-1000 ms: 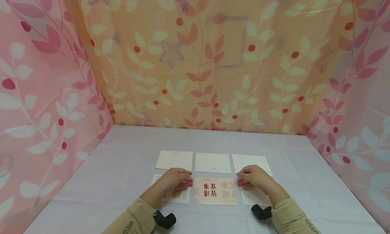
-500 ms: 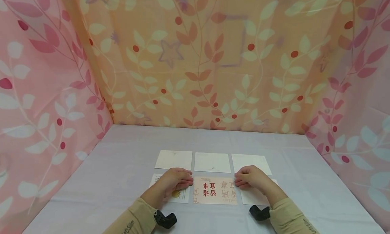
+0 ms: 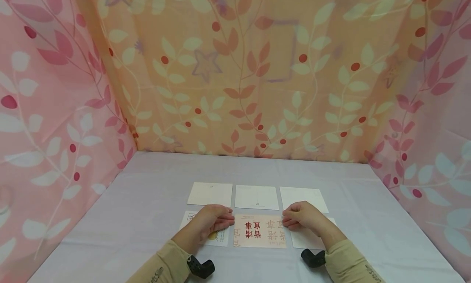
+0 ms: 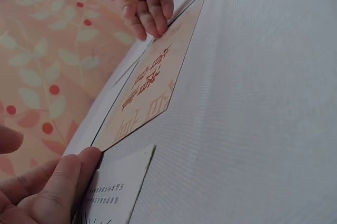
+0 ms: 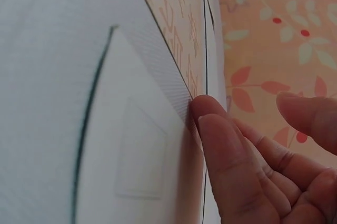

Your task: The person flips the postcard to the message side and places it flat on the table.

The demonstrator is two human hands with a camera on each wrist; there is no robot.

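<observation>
A peach postcard (image 3: 259, 230) with red characters lies flat on the table, between my two hands. At its left edge, the fingertips of my left hand (image 3: 213, 221) touch the side; the thumb stands apart from them in the left wrist view. My right hand (image 3: 303, 215) has its fingertips against the opposite edge, fingers extended and thumb lifted away in the right wrist view. Beneath the left hand is a white card (image 3: 220, 237) with a small yellow picture, partly covered. Under the right hand lies a plain white card (image 3: 307, 239), also partly hidden.
Behind the hands, a row of three pale cards lies on the white tablecloth (image 3: 110, 217): a left card (image 3: 210, 193), a middle card (image 3: 256, 196) and a right card (image 3: 301, 195). Patterned curtains (image 3: 243, 70) enclose the back and sides.
My right hand has shifted slightly left, up to the peach postcard's right edge. The left hand has edged slightly right. The cards look almost unchanged.
</observation>
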